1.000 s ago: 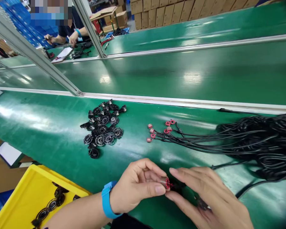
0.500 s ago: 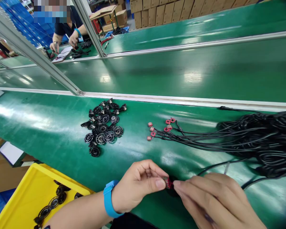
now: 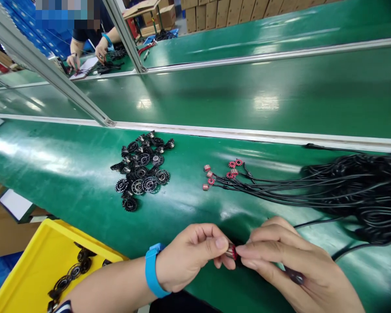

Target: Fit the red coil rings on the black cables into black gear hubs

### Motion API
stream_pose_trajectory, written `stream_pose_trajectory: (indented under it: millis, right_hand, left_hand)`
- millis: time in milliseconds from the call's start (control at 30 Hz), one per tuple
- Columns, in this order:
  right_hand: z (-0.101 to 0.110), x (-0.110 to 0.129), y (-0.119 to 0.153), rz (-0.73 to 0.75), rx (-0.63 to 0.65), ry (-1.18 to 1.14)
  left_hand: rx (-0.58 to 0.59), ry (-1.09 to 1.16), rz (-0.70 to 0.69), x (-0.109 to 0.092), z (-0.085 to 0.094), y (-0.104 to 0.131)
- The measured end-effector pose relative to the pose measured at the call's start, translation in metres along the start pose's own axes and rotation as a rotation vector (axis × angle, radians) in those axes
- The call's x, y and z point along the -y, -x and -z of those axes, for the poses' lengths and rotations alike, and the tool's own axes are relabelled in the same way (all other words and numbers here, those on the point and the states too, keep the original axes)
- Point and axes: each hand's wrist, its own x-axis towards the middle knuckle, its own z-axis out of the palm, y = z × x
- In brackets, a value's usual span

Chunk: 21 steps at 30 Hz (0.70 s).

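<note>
Between the thumb and fingers of my left hand (image 3: 198, 252) is a small motor stator (image 3: 230, 251) with copper-coloured windings and a red end. The fingertips of my right hand (image 3: 289, 265) pinch at that red end from the other side. A dark, rounded piece (image 3: 293, 275) shows against my right palm; its kind is unclear. Behind my hands lie several similar red-ended stators (image 3: 210, 181), wired to black cables (image 3: 273, 191). To their left, toothed black wheel-like parts (image 3: 143, 174) with metal centres form a loose pile.
A yellow bin (image 3: 22, 265) at lower left holds more black parts. The big coil of black cable (image 3: 371, 191) covers the right of the green bench (image 3: 71, 182). A metal post (image 3: 74, 93) rises from a white rail. Across from me, a co-worker's hands (image 3: 101, 50) handle dark parts.
The stator has tilted slightly and shows more of its windings. My left thumb has shifted up over it, and my right hand has turned, uncovering the dark piece at its palm.
</note>
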Motion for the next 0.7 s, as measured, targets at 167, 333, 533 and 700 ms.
stream_pose_trajectory:
  millis: [167, 333, 533, 700]
  right_hand:
    - [-0.008, 0.005, 0.004, 0.009, -0.117, 0.115]
    - [-0.011, 0.004, 0.010, 0.003, -0.153, 0.132]
    - [-0.011, -0.004, 0.008, -0.019, -0.018, 0.122]
    - [-0.012, -0.003, 0.012, 0.039, -0.068, 0.121]
  left_hand:
    - [0.010, 0.052, -0.015, 0.001, -0.002, 0.001]
    - [-0.007, 0.001, -0.115, 0.000, -0.002, 0.004]
    - [0.030, -0.046, -0.221, -0.006, 0.000, 0.006]
    - [0.024, -0.055, -0.221, -0.007, 0.001, 0.005]
